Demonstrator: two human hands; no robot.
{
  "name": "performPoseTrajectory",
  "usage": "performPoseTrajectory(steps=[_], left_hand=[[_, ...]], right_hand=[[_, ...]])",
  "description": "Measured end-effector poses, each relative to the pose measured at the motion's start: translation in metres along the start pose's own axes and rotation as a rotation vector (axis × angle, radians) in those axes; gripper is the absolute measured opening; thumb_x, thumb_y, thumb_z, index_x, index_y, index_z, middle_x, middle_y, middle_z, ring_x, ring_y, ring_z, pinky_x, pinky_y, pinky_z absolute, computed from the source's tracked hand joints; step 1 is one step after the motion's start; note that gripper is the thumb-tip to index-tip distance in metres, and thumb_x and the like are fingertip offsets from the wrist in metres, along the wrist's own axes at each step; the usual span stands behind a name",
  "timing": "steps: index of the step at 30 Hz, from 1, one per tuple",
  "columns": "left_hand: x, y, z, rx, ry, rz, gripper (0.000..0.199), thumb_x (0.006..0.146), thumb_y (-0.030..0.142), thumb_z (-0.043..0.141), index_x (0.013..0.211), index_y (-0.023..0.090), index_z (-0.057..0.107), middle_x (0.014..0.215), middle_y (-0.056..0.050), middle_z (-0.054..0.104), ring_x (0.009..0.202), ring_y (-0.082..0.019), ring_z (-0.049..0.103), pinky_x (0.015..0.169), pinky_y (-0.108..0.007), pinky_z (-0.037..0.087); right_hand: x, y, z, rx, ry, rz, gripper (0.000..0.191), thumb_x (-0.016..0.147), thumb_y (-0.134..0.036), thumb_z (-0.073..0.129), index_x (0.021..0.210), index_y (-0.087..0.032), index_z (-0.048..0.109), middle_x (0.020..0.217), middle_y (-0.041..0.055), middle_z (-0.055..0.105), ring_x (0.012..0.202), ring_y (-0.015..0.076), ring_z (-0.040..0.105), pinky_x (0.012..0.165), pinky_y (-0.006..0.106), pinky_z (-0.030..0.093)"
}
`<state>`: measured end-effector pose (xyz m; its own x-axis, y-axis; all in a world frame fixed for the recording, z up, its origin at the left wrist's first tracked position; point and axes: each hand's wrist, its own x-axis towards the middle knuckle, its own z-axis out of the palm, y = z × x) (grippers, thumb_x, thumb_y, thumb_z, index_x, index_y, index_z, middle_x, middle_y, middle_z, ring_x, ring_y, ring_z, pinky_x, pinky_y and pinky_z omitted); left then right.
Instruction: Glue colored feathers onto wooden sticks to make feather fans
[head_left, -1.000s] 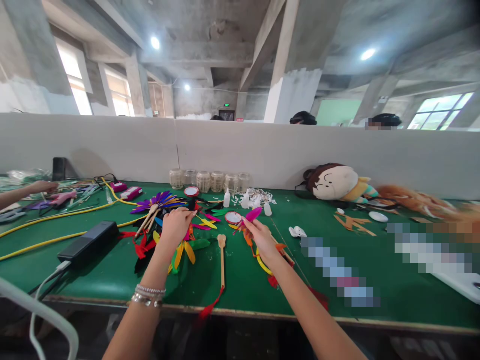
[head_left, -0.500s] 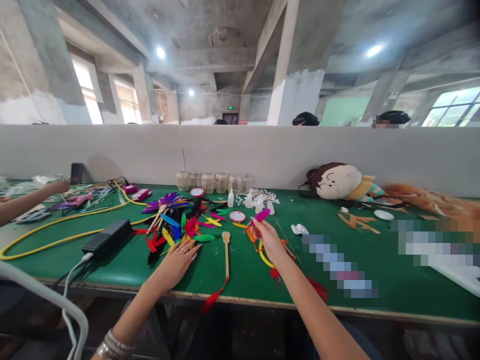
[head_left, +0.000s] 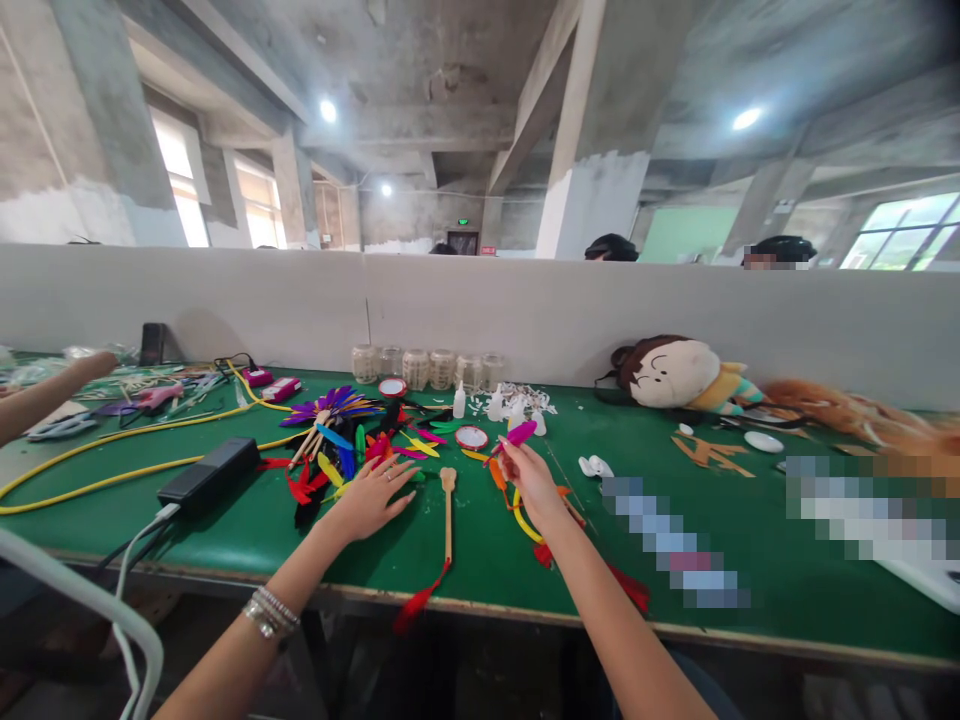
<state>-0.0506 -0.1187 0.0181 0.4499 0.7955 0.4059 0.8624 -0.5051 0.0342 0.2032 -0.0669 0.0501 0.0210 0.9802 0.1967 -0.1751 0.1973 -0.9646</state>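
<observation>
My right hand (head_left: 531,480) pinches a magenta feather (head_left: 522,432), its tip pointing up and to the right. Fingers spread and palm down, my left hand (head_left: 375,497) reaches over the near edge of a pile of coloured feathers (head_left: 349,460) and partly hides it. Between my hands lies a flat wooden stick (head_left: 448,515) with a wider top and a red tassel (head_left: 424,600) at its lower end. A round red-rimmed lid (head_left: 472,438) sits just beyond the stick. Orange feathers (head_left: 499,474) and a yellow curved piece are partly behind my right hand.
Glass jars (head_left: 416,368) line the white partition, with small white squeeze bottles (head_left: 459,400) before them. A black power adapter (head_left: 210,472) and yellow cable (head_left: 120,437) lie left. A doll (head_left: 671,372) rests back right. Another person's arm (head_left: 56,395) extends from the left.
My left hand has moved slightly right and further over the feathers, its fingers spreading wider. My right hand keeps the magenta feather in nearly the same place.
</observation>
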Motion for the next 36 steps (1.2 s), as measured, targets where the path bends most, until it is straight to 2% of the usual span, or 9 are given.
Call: performPoseTrajectory(steps=[3, 6, 8, 14, 17, 23, 27, 31, 36], left_hand=[[0.009, -0.005, 0.012, 0.063, -0.014, -0.037, 0.035, 0.086, 0.037, 0.040, 0.117, 0.026, 0.052, 0.116, -0.005, 0.059, 0.113, -0.021, 0.046, 0.096, -0.038, 0.028], [0.018, -0.010, 0.016, 0.164, -0.040, -0.082, 0.025, 0.086, 0.023, 0.040, 0.094, 0.021, 0.064, 0.092, -0.008, 0.066, 0.090, -0.020, 0.057, 0.083, -0.035, 0.036], [0.023, -0.009, 0.014, 0.213, -0.068, -0.076, 0.027, 0.085, 0.015, 0.038, 0.082, 0.018, 0.065, 0.083, -0.009, 0.065, 0.081, -0.020, 0.057, 0.076, -0.034, 0.037], [0.026, 0.001, -0.005, 0.260, -0.106, -0.072, 0.028, 0.079, 0.004, 0.040, 0.071, 0.014, 0.065, 0.077, -0.013, 0.063, 0.081, -0.025, 0.055, 0.073, -0.036, 0.035], [0.021, 0.005, -0.021, 0.342, -0.099, -0.183, 0.030, 0.077, 0.003, 0.038, 0.075, 0.012, 0.066, 0.081, -0.017, 0.063, 0.087, -0.029, 0.053, 0.075, -0.040, 0.034], [0.018, 0.009, -0.031, 0.457, -0.064, -0.663, 0.031, 0.077, 0.008, 0.036, 0.080, 0.009, 0.067, 0.085, -0.019, 0.064, 0.086, -0.033, 0.054, 0.081, -0.053, 0.029], [0.028, 0.024, -0.027, 0.431, 0.017, -0.633, 0.032, 0.080, 0.023, 0.040, 0.100, 0.008, 0.061, 0.102, -0.020, 0.059, 0.094, -0.032, 0.051, 0.088, -0.053, 0.027], [0.029, 0.052, -0.031, 0.291, -0.019, -0.544, 0.037, 0.084, 0.037, 0.035, 0.095, 0.012, 0.060, 0.103, -0.017, 0.058, 0.095, -0.031, 0.052, 0.078, -0.043, 0.038], [-0.010, 0.066, -0.036, 0.381, -0.139, -0.776, 0.035, 0.083, 0.030, 0.038, 0.105, 0.007, 0.053, 0.096, -0.018, 0.059, 0.087, -0.030, 0.056, 0.069, -0.039, 0.040]], right_hand=[[-0.001, -0.001, 0.001, 0.012, -0.006, 0.010, 0.031, 0.057, -0.046, 0.066, 0.056, -0.020, 0.050, 0.047, -0.0055, 0.047, 0.041, 0.0067, 0.041, 0.042, 0.022, 0.032], [-0.001, -0.002, 0.002, 0.020, -0.014, 0.012, 0.032, 0.057, -0.047, 0.065, 0.055, -0.020, 0.049, 0.045, -0.0055, 0.046, 0.040, 0.0067, 0.040, 0.041, 0.022, 0.030], [-0.001, -0.002, 0.003, 0.020, -0.018, 0.010, 0.033, 0.056, -0.047, 0.065, 0.054, -0.020, 0.048, 0.045, -0.0052, 0.047, 0.040, 0.0068, 0.040, 0.041, 0.022, 0.029], [-0.001, -0.003, 0.003, 0.020, -0.023, 0.011, 0.032, 0.058, -0.047, 0.064, 0.052, -0.019, 0.047, 0.043, -0.0054, 0.047, 0.040, 0.0064, 0.039, 0.041, 0.022, 0.028], [-0.001, -0.003, 0.003, 0.021, -0.020, 0.013, 0.032, 0.059, -0.046, 0.064, 0.053, -0.019, 0.047, 0.044, -0.0052, 0.047, 0.040, 0.0061, 0.038, 0.042, 0.022, 0.028], [-0.002, -0.002, 0.002, 0.013, -0.015, 0.005, 0.033, 0.058, -0.048, 0.064, 0.053, -0.019, 0.049, 0.045, -0.0050, 0.047, 0.041, 0.0061, 0.038, 0.041, 0.022, 0.029], [-0.001, 0.002, 0.003, -0.010, 0.005, -0.008, 0.033, 0.057, -0.049, 0.066, 0.058, -0.018, 0.053, 0.050, -0.0045, 0.050, 0.041, 0.0060, 0.039, 0.041, 0.022, 0.030], [0.000, 0.006, 0.003, -0.039, 0.025, -0.029, 0.034, 0.058, -0.050, 0.066, 0.061, -0.018, 0.055, 0.052, -0.0044, 0.050, 0.042, 0.0059, 0.039, 0.041, 0.021, 0.030], [-0.003, 0.004, 0.002, -0.053, 0.024, -0.026, 0.034, 0.060, -0.050, 0.065, 0.057, -0.018, 0.052, 0.046, -0.0063, 0.045, 0.040, 0.0052, 0.037, 0.041, 0.021, 0.029]])
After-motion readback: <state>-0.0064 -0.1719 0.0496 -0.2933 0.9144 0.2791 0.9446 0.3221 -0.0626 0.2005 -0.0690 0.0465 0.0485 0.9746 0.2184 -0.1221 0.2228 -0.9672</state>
